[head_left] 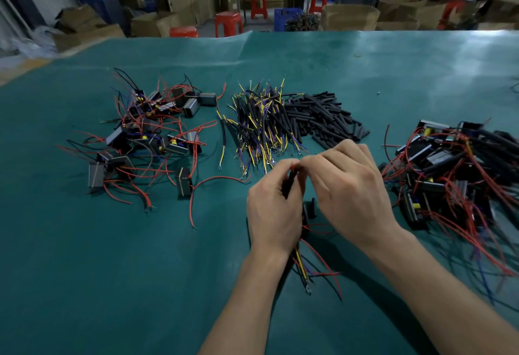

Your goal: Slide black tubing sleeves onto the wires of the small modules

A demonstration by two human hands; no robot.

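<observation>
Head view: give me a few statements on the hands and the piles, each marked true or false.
1. Both hands meet at one black sleeve. True.
2. The loose sleeve pile lies left of the yellow-wire pile. False: it lies to its right.
3. The left hand rests flat on the mat. False: it grips the sleeve.
4. Module piles sit at both sides. True.
5. The right hand holds nothing. False: it pinches a red wire end.

Green-covered desk (84,270) carries, left to right: heap of small boxy modules with red wires (146,135); bundle of yellow-and-blue ring-terminal leads (258,127); pile of short black tubing sleeves (323,119) touching it; heap of sleeved modules (455,172) far right.
</observation>
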